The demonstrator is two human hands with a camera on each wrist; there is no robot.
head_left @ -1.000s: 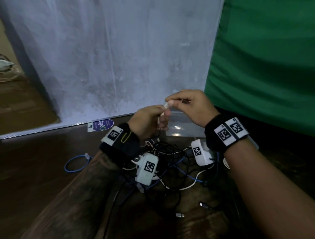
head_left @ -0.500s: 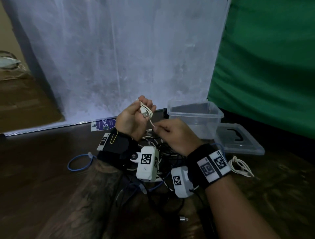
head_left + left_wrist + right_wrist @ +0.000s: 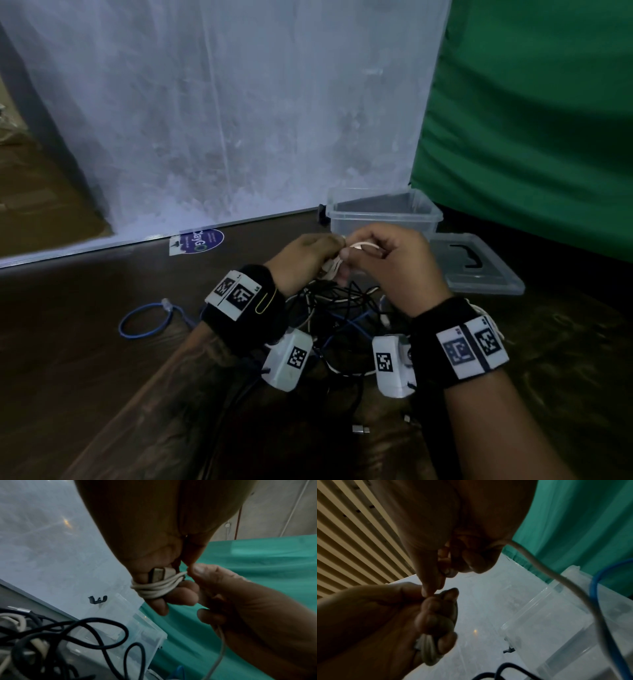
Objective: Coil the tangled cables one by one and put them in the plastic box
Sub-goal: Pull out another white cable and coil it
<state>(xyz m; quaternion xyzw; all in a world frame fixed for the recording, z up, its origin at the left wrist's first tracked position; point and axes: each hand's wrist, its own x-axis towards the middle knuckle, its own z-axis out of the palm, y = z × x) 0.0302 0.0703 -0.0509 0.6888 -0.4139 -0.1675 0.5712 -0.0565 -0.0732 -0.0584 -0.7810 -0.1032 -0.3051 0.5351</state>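
Observation:
My left hand [image 3: 308, 255] holds a white cable [image 3: 159, 586] wound in several loops round its fingers, a USB plug [image 3: 158, 574] lying on top of the coil. Meeting it from the right, my right hand [image 3: 383, 260] pinches the free run of that same white cable [image 3: 544, 568], thumb and forefinger touching the coil. Both hands hover above a tangle of black, white and blue cables [image 3: 342, 318] on the dark wooden floor. Just behind the hands stands the clear plastic box [image 3: 387, 214], with nothing visible inside.
The box's clear lid [image 3: 476, 263] lies flat to its right. A looped blue network cable [image 3: 147, 318] lies apart to the left. A round sticker [image 3: 200, 241] sits by the white wall; a green cloth [image 3: 534, 113] hangs at the right.
My right hand has swung from below the coil back up against my left hand, laying another turn of white cable. The head view has shifted, showing box and lid.

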